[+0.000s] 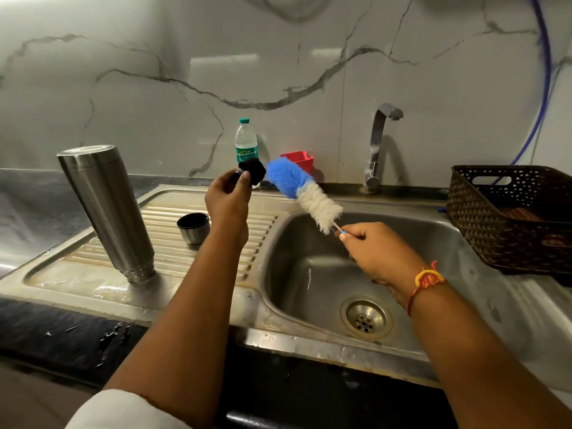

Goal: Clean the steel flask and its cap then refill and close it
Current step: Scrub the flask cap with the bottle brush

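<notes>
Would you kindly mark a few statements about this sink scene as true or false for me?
1. The steel flask stands mouth down on the drainboard. True.
2. The left hand holds a sponge. False: it grips a black cap.
3. The right hand holds a blue and white brush by its handle. True.
4. Water runs from the tap. False: no stream shows.
5. The small steel cup lies in the sink basin. False: it stands on the drainboard, open side up.
</notes>
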A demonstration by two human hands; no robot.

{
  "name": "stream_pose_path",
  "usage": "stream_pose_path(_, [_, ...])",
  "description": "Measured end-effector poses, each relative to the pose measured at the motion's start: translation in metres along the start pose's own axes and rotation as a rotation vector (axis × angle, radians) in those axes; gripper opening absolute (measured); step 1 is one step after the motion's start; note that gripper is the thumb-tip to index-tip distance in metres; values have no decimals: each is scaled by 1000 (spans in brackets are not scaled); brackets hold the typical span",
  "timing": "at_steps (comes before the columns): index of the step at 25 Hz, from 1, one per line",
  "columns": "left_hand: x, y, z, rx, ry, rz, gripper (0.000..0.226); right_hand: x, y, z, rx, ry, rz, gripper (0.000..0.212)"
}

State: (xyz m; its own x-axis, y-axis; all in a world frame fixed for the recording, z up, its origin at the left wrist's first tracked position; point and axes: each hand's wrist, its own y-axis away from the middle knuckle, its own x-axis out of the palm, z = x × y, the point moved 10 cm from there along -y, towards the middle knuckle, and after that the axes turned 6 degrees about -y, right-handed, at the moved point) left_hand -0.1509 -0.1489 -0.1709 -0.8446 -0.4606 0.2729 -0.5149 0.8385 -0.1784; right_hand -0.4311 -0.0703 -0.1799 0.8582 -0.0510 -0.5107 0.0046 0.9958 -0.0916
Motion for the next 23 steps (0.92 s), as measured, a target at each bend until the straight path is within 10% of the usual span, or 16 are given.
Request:
stream_pose_path(5, [12,2,20,-250,491,93,36,30,17,-12,272,-429,244,23])
stream_pose_path(23, [25,8,23,-141,-1,185,16,51,31,-8,465,-788,433,26])
